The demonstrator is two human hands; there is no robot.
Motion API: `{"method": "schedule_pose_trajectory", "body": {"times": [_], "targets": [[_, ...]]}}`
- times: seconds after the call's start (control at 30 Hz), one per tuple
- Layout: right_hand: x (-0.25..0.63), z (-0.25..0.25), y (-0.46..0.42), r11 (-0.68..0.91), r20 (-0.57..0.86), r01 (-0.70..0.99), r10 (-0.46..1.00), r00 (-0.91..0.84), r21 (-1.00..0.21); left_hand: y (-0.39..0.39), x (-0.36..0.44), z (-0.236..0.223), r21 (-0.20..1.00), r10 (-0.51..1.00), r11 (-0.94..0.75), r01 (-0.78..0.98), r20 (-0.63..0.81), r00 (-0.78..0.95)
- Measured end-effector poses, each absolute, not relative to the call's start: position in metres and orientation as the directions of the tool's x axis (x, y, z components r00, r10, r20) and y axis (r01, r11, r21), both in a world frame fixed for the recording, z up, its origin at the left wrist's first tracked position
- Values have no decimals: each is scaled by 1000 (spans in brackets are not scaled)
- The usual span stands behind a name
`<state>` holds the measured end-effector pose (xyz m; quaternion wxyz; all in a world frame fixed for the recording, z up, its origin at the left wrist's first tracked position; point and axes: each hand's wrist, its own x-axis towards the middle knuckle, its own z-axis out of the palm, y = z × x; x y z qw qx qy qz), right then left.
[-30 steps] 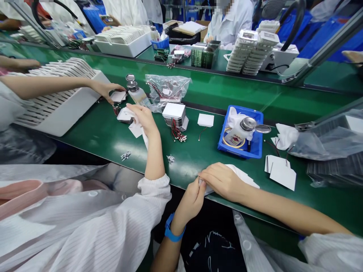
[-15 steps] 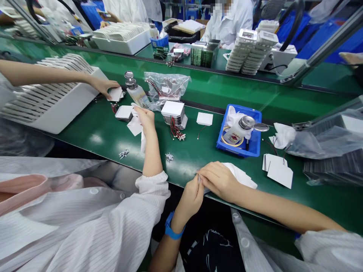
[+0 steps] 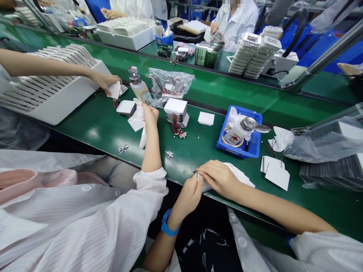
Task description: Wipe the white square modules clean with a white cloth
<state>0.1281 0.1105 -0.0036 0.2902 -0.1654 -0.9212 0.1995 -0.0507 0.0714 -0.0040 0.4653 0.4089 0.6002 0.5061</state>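
Note:
My left hand, with a blue band at the wrist, is closed in a pinch at the table's front edge. My right hand meets it fingertip to fingertip. Between them shows a sliver of a small, thin greyish thing, mostly hidden by my fingers. Under my right hand lies a white cloth. Beyond my hands sits a small pile of tiny white pieces. A flat white pack with a thin lead lies farther back.
A blue tray holds a pump bottle and cloth. White packs lie to the right near a plastic bag. A wired stack stands centrally. At left, a co-worker's hands reach across the table near a slotted white rack.
My hands stay pinched together with little movement. The co-worker's far hand at left has tipped a white pack up. The hands of a person across the table have come into view.

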Motion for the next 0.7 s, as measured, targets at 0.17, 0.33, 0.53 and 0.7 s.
{"method": "schedule_pose_trajectory", "body": {"times": [0.17, 0.33, 0.53, 0.7], "targets": [[127, -7, 107, 862, 458, 222, 440, -772, -456, 24, -5, -25, 991, 979, 133, 21, -128, -159], [123, -15, 101, 780, 452, 232, 547, -705, -582, 20, -2, -35, 990, 997, 28, 135, -18, -72], [122, -15, 103, 716, 448, 159, 576, -684, -679, 18, -6, -39, 977, 998, 18, 211, -6, -62], [123, -16, 106, 756, 487, 129, 532, -693, -642, 18, -6, -39, 974, 998, 6, 226, 9, -62]]}}
